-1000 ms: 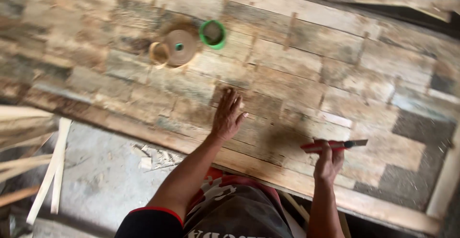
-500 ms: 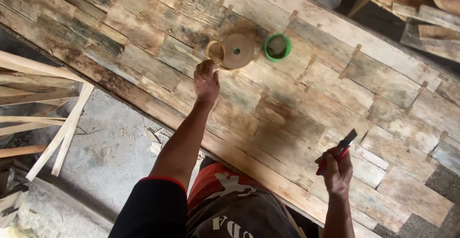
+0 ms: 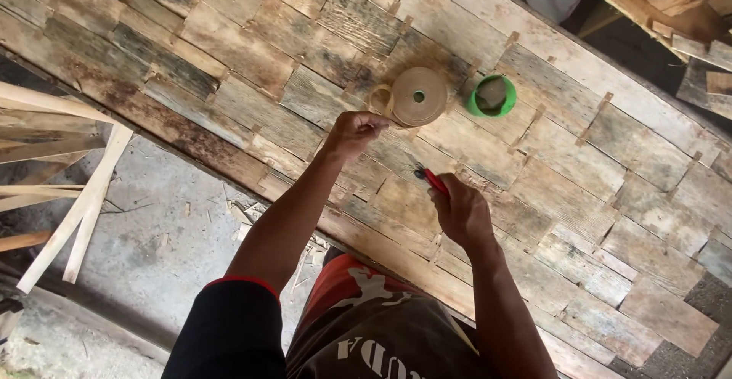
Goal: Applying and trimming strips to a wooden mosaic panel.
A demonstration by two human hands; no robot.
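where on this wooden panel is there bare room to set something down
Bare boards lie right of the green cup and along the panel's upper left. It is crowded around the tape roll, where the left hand and the right hand with its red-handled tool meet.

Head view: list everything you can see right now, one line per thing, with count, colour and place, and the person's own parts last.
Wooden panel: one, weathered brown and grey planks, fills the upper and right part of the view.
Tape roll: one, tan, flat on the panel near the middle top.
Green cup: one, green, on the panel just right of the tape roll.
Wooden sticks: several, pale, at the left edge over the floor.
Concrete floor: grey, with wood scraps, lower left.
Red-handled tool: one, red with a dark tip, in the right hand.
Left hand: one, closed, on the panel next to the tape roll's loose end.
Right hand: one, gripping the red-handled tool, over the panel.
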